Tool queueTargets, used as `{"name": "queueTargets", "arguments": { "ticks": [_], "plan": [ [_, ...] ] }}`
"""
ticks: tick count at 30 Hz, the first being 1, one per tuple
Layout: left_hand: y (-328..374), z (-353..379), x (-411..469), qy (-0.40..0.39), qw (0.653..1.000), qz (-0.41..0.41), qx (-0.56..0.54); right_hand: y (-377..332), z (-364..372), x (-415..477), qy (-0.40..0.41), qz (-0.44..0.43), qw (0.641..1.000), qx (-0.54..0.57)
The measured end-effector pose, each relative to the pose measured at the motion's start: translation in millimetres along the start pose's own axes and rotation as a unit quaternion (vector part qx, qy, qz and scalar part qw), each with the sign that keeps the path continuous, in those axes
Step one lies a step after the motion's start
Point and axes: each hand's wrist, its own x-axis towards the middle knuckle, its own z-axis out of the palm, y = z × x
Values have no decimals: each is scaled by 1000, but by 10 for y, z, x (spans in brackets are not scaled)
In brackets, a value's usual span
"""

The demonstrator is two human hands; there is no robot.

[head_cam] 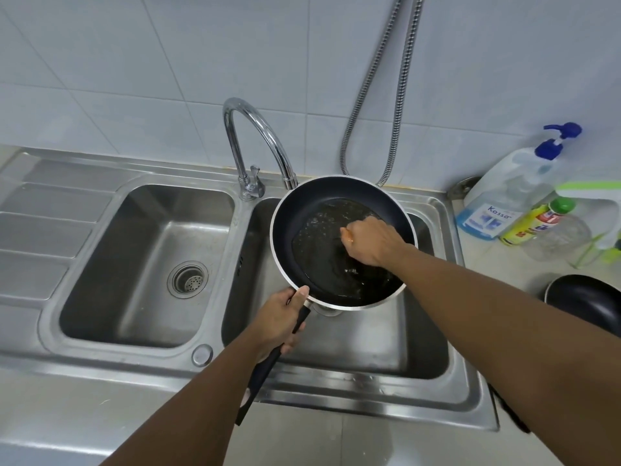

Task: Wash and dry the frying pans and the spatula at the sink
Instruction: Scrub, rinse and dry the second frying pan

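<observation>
Person is holding the frying pan (292, 210) over the right basin (386, 338) of the sink, just under the faucet (255, 129) spout. Left hand (280, 319) is gripping the black handle (258, 375) close to the pan body, fingers (292, 344) wrapped round it and thumb lying along the top. Right hand (373, 240) is reaching down into the pan and rubbing the wet base; its fingers (346, 233) are curling under, and whether they're clamping a sponge or going bare can't be told, only an orange tint at the tips. Shallow water (322, 250) is pooling in the pan. Doing it well, as a judgement: the pan wants holding near level so the water isn't spilling early, the rubbing wants working out to the side wall and rim, then tilting towards the basin to dump. The grip near the pan body is giving good leverage against the scrubbing push. Around: a second dark pan (584, 297) is sitting on the desk (497, 264) at the right, near the right forearm, so elbow swing is the risk there. Pump bottle (504, 196) and yellow bottle (527, 223) are standing behind it, well clear. The spout is sitting very near the far rim, so lifting the pan is risking a knock. Left basin (134, 257) is holding nothing. Spatula isn't showing anywhere.
</observation>
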Motion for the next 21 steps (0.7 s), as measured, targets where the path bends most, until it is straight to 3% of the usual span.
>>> {"name": "queueTargets", "arguments": {
  "ticks": [7,12,15,17,19,21],
  "plan": [
    [5,78,-41,-5,1000,1,1,-249,-4,-16,11,53,981,184],
    [-12,158,-28,5,1000,-5,-4,-35,116,-114,8,77,975,207],
    [-31,206,-21,18,1000,-8,-8,270,52,-216,79,62,977,186],
    [-53,238,-17,26,1000,-11,-13,552,0,-313,183,77,961,190],
    [-68,257,-15,31,999,-11,-18,847,-58,-424,266,139,934,194],
    [-79,271,-22,34,999,-9,-21,1176,-24,-526,275,225,919,172]
  ]
}}
